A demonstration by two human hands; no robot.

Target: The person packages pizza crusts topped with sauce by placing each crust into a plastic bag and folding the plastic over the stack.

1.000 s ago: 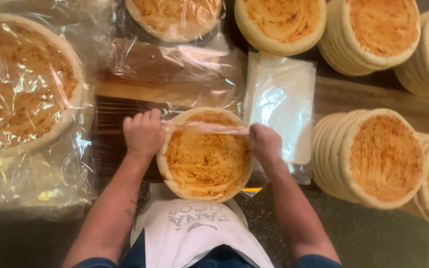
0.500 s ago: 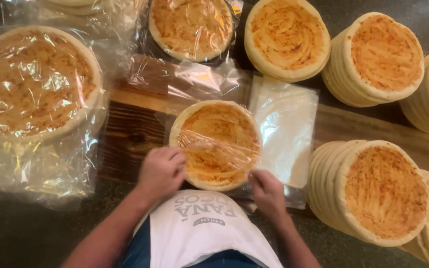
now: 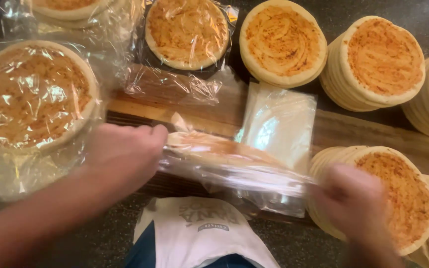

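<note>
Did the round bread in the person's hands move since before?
Yes. The flatbread lay flat on the wooden board; now both hands have tipped it up on edge in its plastic bag.

Far left: wrapped flatbread (image 3: 28, 94), another wrapped one (image 3: 187, 31) far centre. Bare flatbread (image 3: 282, 42) beside it; stacks (image 3: 381, 62) far right, more stacks (image 3: 403, 198) near right. Bag pile (image 3: 279, 124) on wooden board (image 3: 353, 131).

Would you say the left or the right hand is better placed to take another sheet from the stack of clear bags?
Probably the right hand: the stack of clear bags lies just above it, while the left hand grips the far end of the wrapped flatbread.
</note>
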